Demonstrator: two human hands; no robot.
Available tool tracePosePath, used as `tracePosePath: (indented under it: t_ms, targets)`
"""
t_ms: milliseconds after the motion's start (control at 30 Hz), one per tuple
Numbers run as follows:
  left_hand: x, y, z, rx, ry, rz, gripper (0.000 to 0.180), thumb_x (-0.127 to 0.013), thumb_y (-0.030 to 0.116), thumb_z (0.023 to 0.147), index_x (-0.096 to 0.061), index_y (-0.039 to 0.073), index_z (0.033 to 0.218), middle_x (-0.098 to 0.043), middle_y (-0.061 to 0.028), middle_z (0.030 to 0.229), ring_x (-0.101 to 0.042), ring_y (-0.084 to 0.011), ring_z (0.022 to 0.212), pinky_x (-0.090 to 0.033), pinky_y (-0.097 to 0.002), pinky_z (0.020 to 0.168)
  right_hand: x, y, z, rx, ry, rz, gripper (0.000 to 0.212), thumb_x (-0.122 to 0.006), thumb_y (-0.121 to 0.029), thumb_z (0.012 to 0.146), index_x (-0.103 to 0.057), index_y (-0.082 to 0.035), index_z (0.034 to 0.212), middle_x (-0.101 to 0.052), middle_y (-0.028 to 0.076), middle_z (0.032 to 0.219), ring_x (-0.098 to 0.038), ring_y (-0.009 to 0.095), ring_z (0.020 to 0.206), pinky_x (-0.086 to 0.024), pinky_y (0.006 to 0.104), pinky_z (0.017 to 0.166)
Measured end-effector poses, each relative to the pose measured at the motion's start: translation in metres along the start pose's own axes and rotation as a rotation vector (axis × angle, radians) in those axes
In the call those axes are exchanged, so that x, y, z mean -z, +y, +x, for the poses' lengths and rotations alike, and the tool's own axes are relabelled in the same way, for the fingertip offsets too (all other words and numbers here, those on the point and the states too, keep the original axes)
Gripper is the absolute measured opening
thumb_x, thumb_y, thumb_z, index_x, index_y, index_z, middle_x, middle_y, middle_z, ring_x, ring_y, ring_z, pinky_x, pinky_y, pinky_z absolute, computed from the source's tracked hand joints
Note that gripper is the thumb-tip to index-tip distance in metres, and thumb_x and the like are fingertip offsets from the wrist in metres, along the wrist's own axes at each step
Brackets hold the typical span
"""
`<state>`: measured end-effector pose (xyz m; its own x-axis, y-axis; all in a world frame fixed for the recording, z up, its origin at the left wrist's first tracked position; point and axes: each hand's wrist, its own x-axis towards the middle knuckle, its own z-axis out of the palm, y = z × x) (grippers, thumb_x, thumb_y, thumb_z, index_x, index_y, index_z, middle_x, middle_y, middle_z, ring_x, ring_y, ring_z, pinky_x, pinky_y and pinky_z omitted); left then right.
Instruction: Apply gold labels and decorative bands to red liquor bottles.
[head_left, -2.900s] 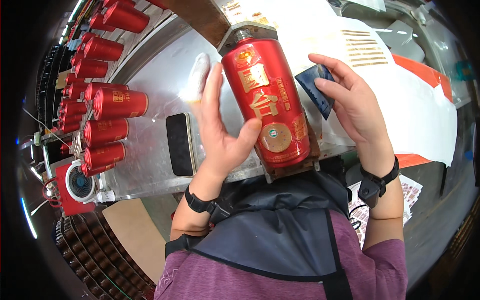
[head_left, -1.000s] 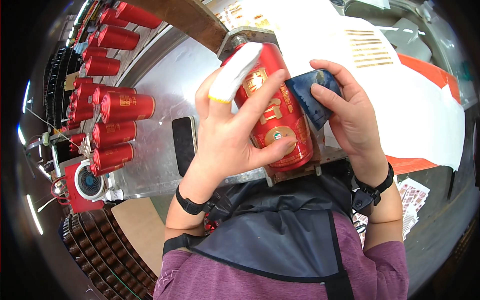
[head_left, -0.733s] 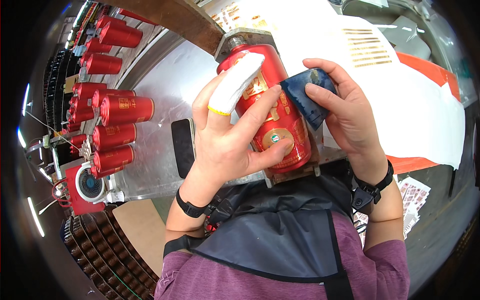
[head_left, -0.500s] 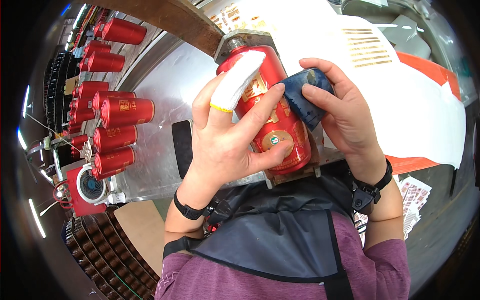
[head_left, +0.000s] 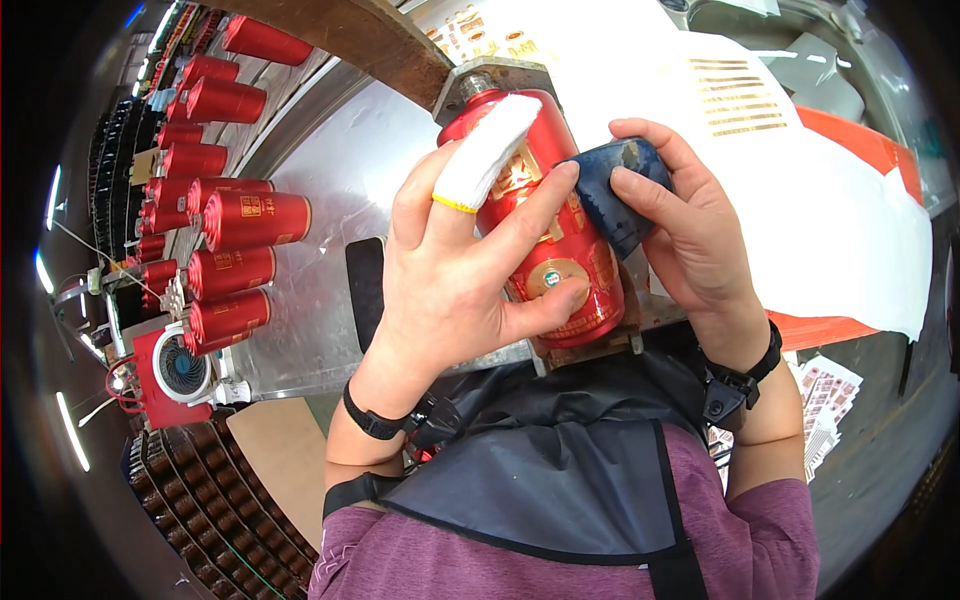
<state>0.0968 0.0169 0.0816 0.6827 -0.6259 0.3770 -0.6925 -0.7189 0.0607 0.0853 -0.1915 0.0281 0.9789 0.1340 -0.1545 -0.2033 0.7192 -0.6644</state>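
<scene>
A red bottle (head_left: 592, 305) with gold markings and a round gold label (head_left: 556, 284) lies in a metal holder in front of me, its neck pointing away. Across it my left hand (head_left: 462, 265) is spread, fingers apart. One of its fingers wears a white finger cover (head_left: 487, 155) with a yellow hem. The thumb rests beside the round label, and the index fingertip meets the edge of a dark blue block (head_left: 618, 195). My right hand (head_left: 690, 225) grips that block between thumb and fingers, against the bottle's right side. The block hides part of the bottle.
Several red bottles (head_left: 255, 220) stand on the left, some along a conveyor. A dark phone (head_left: 364, 290) lies on the metal table (head_left: 310, 320) beside my left wrist. A small fan (head_left: 184, 365) stands further left. White sheets (head_left: 800, 220) cover the right side, over orange-red material (head_left: 862, 150).
Some bottles on the far-left conveyor have shifted away from me; the nearer ones stay put. My hands, the block and the bottle in front of me have barely moved.
</scene>
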Motion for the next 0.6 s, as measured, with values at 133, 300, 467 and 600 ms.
tracePosePath:
  t_ms: [133,300,467,600]
  targets:
    - [-0.001,-0.002,-0.003,-0.019,0.01,-0.003,0.064,-0.078,0.054,0.072,-0.074,0.019,0.125,-0.051,-0.0152,0.146,-0.044,-0.0318,0.126,-0.035,-0.0418,0.109,0.0,0.001,-0.001,0.001,0.0,-0.001,0.035,-0.067,-0.001,0.094,-0.059,-0.001,0.129,-0.066,0.006,0.108,-0.064,0.009,0.097,-0.055,0.023,0.088]
    - [-0.014,-0.008,-0.019,0.001,0.137,-0.065,0.084,-0.079,0.055,0.079,-0.055,0.008,0.144,-0.04,-0.0201,0.152,-0.041,-0.0346,0.136,-0.037,-0.0478,0.11,-0.001,-0.002,-0.002,-0.014,0.044,-0.1,0.034,-0.066,-0.003,0.096,-0.06,0.0,0.129,-0.066,0.005,0.107,-0.064,0.008,0.094,-0.054,0.0223,0.087]
    - [-0.034,-0.012,-0.028,0.362,0.256,-0.67,0.106,-0.082,0.034,0.082,-0.018,-0.008,0.156,-0.032,-0.0284,0.152,-0.036,-0.0405,0.142,-0.043,-0.048,0.11,0.01,-0.003,0.0,-0.025,0.132,-0.218,0.024,-0.062,-0.014,0.102,-0.065,-0.001,0.122,-0.065,0.001,0.097,-0.062,0.004,0.087,-0.052,0.0191,0.077]
    - [-0.044,-0.007,-0.024,0.62,0.179,-1.098,0.108,-0.08,0.023,0.086,-0.005,-0.007,0.158,-0.028,-0.0271,0.154,-0.045,-0.0357,0.138,-0.048,-0.0461,0.106,0.01,-0.008,0.0,-0.118,0.094,-0.308,0.025,-0.059,-0.025,0.105,-0.069,-0.002,0.106,-0.063,-0.005,0.08,-0.057,0.001,0.072,-0.048,0.0168,0.066]
